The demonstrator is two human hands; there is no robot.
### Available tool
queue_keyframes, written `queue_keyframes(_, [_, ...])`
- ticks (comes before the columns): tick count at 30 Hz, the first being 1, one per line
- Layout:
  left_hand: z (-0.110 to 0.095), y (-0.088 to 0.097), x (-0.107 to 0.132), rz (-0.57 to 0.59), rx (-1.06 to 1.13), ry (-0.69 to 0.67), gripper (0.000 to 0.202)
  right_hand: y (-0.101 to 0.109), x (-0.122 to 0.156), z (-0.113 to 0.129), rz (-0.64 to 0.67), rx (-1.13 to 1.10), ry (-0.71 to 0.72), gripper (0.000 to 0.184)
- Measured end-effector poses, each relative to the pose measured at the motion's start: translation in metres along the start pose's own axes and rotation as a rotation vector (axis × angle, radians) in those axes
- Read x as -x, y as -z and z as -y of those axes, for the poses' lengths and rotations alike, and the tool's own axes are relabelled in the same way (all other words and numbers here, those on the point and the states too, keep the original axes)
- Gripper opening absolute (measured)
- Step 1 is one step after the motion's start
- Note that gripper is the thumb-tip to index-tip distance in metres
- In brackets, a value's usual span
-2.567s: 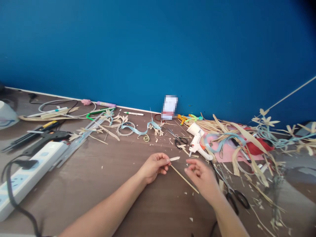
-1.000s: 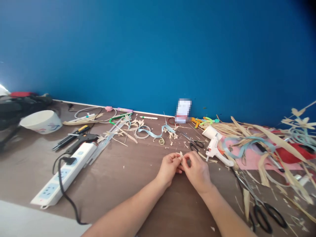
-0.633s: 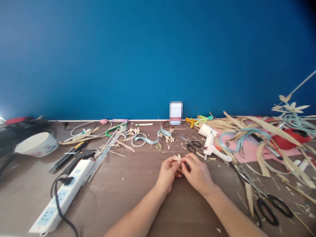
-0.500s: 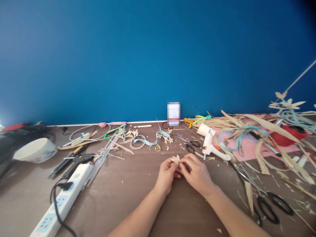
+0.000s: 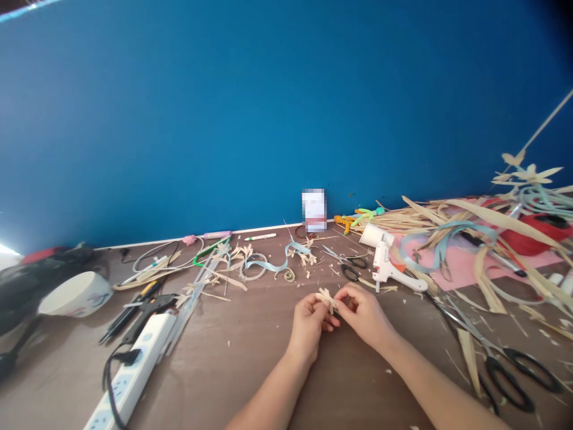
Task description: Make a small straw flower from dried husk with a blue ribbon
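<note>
A small pale flower of dried husk strips (image 5: 326, 298) is held up above the brown table, between both hands. My left hand (image 5: 308, 322) pinches it from below and the left, its fingers curled beneath. My right hand (image 5: 362, 310) has thumb and forefinger closed on the flower's right side. Just beyond the hands lie small black-handled scissors (image 5: 351, 268) and a white glue gun (image 5: 388, 269) next to a tipped white paper cup (image 5: 376, 235). How the flower is joined underneath is hidden by the fingers.
Large scissors (image 5: 505, 364) lie at the right, near a heap of dried husk strips (image 5: 439, 221) on pink paper (image 5: 483, 272). A white power strip (image 5: 134, 370), a black glue gun (image 5: 150, 310) and a white bowl (image 5: 76, 295) are at the left. Blue ribbon (image 5: 273, 266) curls behind.
The flower has turned in my fingers, and more of its petals show. Both hands stay together on it. The whole view has tilted slightly.
</note>
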State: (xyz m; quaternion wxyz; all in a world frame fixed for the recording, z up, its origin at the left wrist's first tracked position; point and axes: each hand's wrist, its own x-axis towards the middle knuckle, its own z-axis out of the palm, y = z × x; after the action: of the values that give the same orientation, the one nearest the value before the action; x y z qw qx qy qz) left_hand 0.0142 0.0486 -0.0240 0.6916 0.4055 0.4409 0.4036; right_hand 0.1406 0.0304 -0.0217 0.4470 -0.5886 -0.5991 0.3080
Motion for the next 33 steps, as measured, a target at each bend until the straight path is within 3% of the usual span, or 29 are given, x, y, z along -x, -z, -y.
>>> queue_keyframes(4, [-0.001, 0.001, 0.0, -0.011, -0.02, -0.012, 0.023, 0.001, -0.004, 0.0, 0.049, -0.317, -0.254, 0.009])
queue_keyframes(7, [-0.005, 0.004, -0.001, -0.05, -0.034, -0.076, 0.022, 0.005, -0.006, 0.003, 0.051, -0.504, -0.328, 0.006])
queue_keyframes(12, [-0.011, 0.01, -0.003, -0.066, -0.071, -0.101, 0.022, 0.01, -0.006, 0.007, 0.104, -0.565, -0.313, 0.005])
queue_keyframes(17, [-0.011, 0.008, 0.0, 0.043, -0.18, -0.045, 0.023, 0.01, -0.006, 0.01, 0.164, -0.515, -0.299, 0.009])
queue_keyframes(27, [-0.007, 0.004, 0.007, 0.204, -0.176, 0.001, 0.024, 0.0, -0.007, 0.002, 0.16, -0.512, -0.253, 0.023])
queue_keyframes(30, [-0.007, 0.004, 0.006, 0.186, -0.152, -0.01, 0.022, 0.011, -0.007, 0.02, 0.045, -0.499, -0.255, 0.024])
queue_keyframes(33, [-0.007, 0.004, 0.005, 0.144, -0.105, -0.002, 0.02, 0.053, 0.005, 0.05, -0.154, -0.416, -0.169, 0.022])
